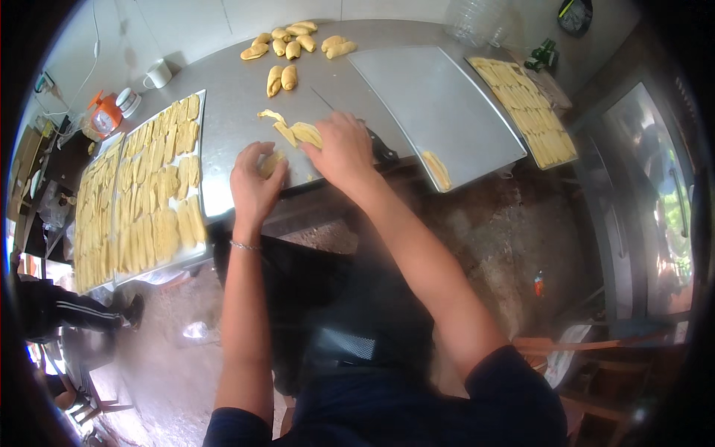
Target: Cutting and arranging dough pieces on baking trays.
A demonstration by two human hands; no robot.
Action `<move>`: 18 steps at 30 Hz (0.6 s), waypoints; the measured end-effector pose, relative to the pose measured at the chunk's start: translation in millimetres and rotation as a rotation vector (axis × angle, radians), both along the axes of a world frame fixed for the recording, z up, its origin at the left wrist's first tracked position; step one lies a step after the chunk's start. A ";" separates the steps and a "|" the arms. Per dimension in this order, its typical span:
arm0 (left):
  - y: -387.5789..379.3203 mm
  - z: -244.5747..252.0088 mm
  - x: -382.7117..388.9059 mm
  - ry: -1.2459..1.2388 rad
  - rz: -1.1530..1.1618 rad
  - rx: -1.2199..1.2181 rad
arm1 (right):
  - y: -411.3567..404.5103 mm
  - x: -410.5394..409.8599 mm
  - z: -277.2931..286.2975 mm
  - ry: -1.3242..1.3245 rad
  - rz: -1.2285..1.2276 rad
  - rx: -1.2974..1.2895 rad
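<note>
My left hand [254, 173] curls around a pale yellow piece of what looks like peeled banana [272, 163], near the front edge of the steel table. Just right of it, my right hand [342, 145] has thumb and fingers on thin yellow strips [306, 133]. A ragged thinner strip [272, 115] trails off to the left on the metal. Past my right hand lies a knife, its black handle [382, 150] partly covered and its blade [322, 98] pointing away; whether my hand touches it I cannot tell. Two whole peeled pieces [281, 80] rest beyond.
More peeled pieces [293, 42] are piled at the back. Trays of flat yellow slices [159, 184] stand left, another [525, 112] far right. A metal sheet [441, 100] bears one slice [436, 170]. An orange scale [104, 114] and white mug [158, 74] stand back left. A person's leg [84, 313] shows lower left.
</note>
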State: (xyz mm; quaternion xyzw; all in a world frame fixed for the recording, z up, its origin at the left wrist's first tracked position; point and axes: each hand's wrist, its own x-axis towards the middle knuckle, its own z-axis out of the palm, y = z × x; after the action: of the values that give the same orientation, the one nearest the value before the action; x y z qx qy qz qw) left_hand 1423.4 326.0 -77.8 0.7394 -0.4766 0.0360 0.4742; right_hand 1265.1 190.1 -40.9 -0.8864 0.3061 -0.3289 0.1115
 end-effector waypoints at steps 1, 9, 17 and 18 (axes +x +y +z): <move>0.0 1.3 -1.5 0.015 -0.005 -0.005 | -3.3 8.1 -5.3 0.006 -0.028 -0.041; -2.6 1.5 -0.4 0.009 -0.028 -0.024 | -8.6 14.8 -12.3 -0.056 -0.087 -0.141; 0.7 -7.4 9.7 0.052 -0.024 0.005 | 0.7 -76.8 26.3 -0.407 -0.071 0.030; -2.8 -8.6 9.4 -0.022 -0.022 -0.022 | -8.4 -101.3 22.5 -0.466 -0.147 0.096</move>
State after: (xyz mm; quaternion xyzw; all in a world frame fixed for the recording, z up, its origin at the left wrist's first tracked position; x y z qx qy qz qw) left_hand 1432.8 323.2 -86.4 0.7284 -0.4896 0.0439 0.4774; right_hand 1163.8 181.7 -18.4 -0.7557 0.3511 -0.5166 0.1969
